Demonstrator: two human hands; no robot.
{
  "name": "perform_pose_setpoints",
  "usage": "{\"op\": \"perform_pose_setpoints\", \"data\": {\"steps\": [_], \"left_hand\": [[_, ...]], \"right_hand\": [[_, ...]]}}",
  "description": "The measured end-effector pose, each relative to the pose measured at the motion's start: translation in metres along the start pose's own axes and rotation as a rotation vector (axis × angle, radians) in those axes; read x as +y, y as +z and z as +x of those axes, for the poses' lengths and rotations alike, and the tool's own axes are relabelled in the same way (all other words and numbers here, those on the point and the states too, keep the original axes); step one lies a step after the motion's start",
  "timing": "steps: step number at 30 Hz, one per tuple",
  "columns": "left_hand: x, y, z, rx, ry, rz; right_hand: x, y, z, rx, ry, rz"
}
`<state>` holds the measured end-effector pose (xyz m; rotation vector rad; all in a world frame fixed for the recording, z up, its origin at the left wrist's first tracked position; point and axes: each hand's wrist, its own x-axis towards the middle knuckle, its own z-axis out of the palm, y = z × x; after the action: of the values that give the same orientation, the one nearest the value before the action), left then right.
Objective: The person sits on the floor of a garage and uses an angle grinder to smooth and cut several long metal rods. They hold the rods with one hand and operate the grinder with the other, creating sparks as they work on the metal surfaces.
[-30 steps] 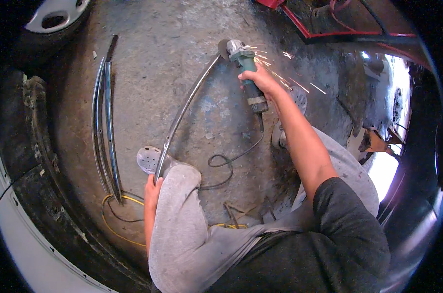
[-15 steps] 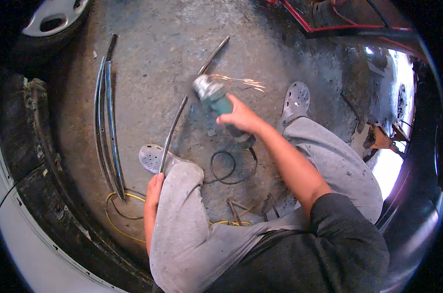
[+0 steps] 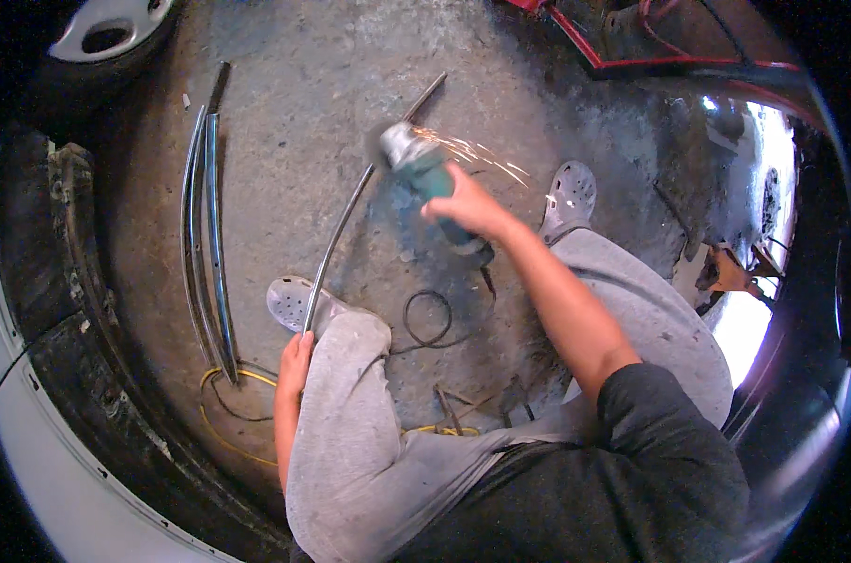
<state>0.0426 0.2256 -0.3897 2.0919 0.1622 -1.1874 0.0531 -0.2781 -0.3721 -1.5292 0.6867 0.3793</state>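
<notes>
Strip of curved silver metal (image 3: 337, 233) slants away rightward above grey concrete floor (image 3: 275, 169); the left hand (image 3: 296, 364), nearer, has fingers closed at its near end; the right hand (image 3: 470, 205) wraps its fingers around a green-and-black angle grinder (image 3: 427, 180), blurred head at the strip's farther half.

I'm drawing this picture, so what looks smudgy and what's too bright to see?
In the head view, the green grinder looks smeared, probably from motion, while the left hand and curved metal strip are clearer; in the same head view, sparks streak, glare whitens an area at the right, and the corners are black.
</notes>
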Motion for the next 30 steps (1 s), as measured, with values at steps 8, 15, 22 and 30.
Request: {"op": "perform_pose_setpoints", "data": {"steps": [8, 15, 22, 30], "left_hand": [[0.028, -0.002, -0.008, -0.009, -0.04, 0.03], [0.041, -0.002, -0.006, 0.005, -0.038, 0.073], [0.051, -0.007, -0.017, -0.004, -0.107, 0.041], [0.028, -0.012, -0.006, -0.093, -0.108, -0.027]], "right_hand": [[0.008, 0.021, -0.013, -0.048, 0.034, -0.069], [-0.013, -0.07, 0.05, 0.158, 0.129, 0.116], [0.008, -0.014, 0.03, 0.098, 0.015, -0.076], [0.012, 0.048, -0.027, -0.137, 0.06, -0.268]]}}
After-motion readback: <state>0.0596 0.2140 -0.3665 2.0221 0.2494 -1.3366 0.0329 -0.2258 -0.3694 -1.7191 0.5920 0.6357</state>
